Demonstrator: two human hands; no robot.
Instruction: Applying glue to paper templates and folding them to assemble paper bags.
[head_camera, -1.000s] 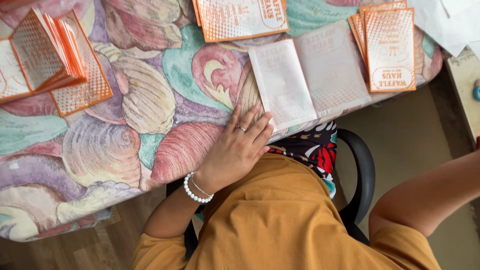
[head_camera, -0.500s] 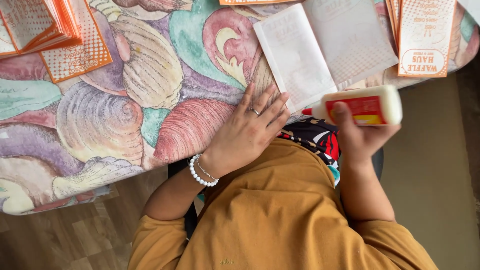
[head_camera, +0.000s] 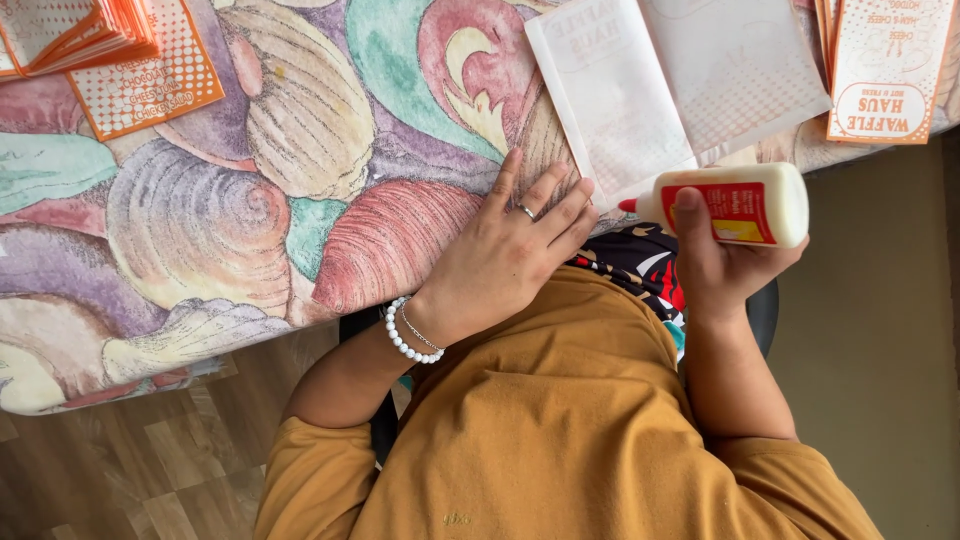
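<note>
The right hand (head_camera: 725, 265) is wrapped around a white glue bottle (head_camera: 735, 205) with a red and yellow label. The bottle lies on its side at the table's edge, red tip just beside an open white paper bag (head_camera: 675, 85). The left hand (head_camera: 505, 255) rests flat and open on the shell-print tablecloth (head_camera: 250, 150), fingertips touching the bag's corner. Orange and white bags (head_camera: 885, 65) sit top right, cut off. More orange bags (head_camera: 100, 55) lie top left, also cut off
</note>
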